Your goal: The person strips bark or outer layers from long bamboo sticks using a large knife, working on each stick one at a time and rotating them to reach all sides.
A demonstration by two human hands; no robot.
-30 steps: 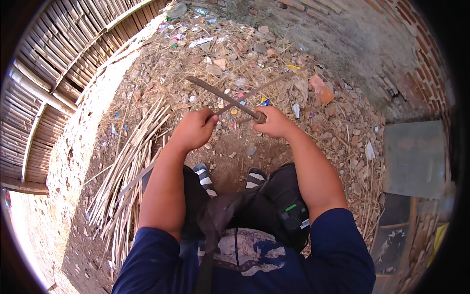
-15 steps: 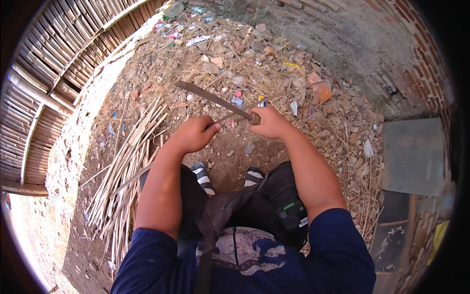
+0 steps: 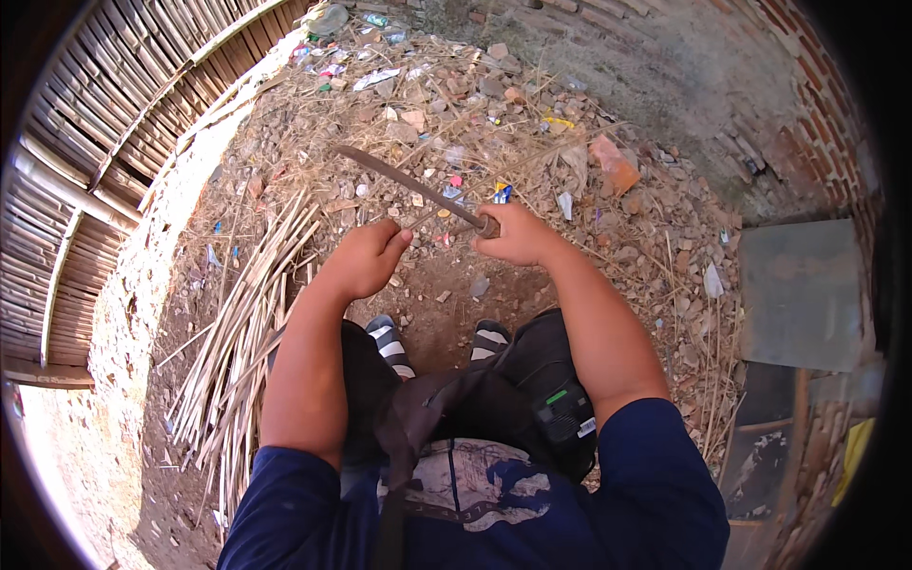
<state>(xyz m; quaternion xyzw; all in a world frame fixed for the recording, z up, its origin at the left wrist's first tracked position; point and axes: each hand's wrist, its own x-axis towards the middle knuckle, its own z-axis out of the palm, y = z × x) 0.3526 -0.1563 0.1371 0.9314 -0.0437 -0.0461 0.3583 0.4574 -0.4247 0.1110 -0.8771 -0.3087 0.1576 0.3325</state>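
Observation:
My right hand (image 3: 518, 236) is closed around the handle of a long dark knife (image 3: 408, 185). Its blade points up and to the left over the littered ground. My left hand (image 3: 366, 258) is a fist just left of the handle and pinches a thin bamboo strip (image 3: 427, 218) that runs toward the blade's base. The strip is very slender and hard to follow. Both hands are held out in front of my knees, about a hand's width apart. My two feet in striped sandals (image 3: 389, 340) show below them.
A pile of long split bamboo strips (image 3: 237, 351) lies on the dirt to my left. A woven bamboo fence (image 3: 85, 152) curves along the left side. Rubble and plastic litter (image 3: 532, 114) cover the ground ahead. A brick wall (image 3: 807, 104) and grey slab (image 3: 803, 294) stand at right.
The knife blade has shifted slightly left and my left hand has dropped a little. Both grips are the same.

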